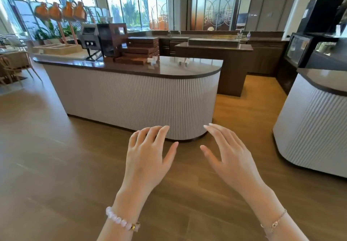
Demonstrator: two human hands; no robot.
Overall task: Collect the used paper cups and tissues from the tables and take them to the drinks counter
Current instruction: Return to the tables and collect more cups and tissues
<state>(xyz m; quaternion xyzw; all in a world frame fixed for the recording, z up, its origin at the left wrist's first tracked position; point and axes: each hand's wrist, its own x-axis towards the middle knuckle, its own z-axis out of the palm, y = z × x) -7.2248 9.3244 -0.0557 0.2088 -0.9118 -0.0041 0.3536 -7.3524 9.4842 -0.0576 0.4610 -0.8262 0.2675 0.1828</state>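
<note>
My left hand [148, 158] and my right hand [229, 158] are held out in front of me over the wooden floor, palms down, fingers apart, both empty. Ahead stands the drinks counter [142, 98], a ribbed white island with a dark glossy top and a rounded right end. On that top sit small white items [153, 60] and small clear items [183, 61], too small to identify. No paper cup or tissue is clearly visible.
Juice dispensers [60, 11], a coffee machine [105, 41] and stacked brown boxes [140, 50] crowd the counter's left part. A second ribbed counter [315, 128] with a black machine stands at right. Dark back counters [214, 47] lie behind. Chairs [13, 68] at far left.
</note>
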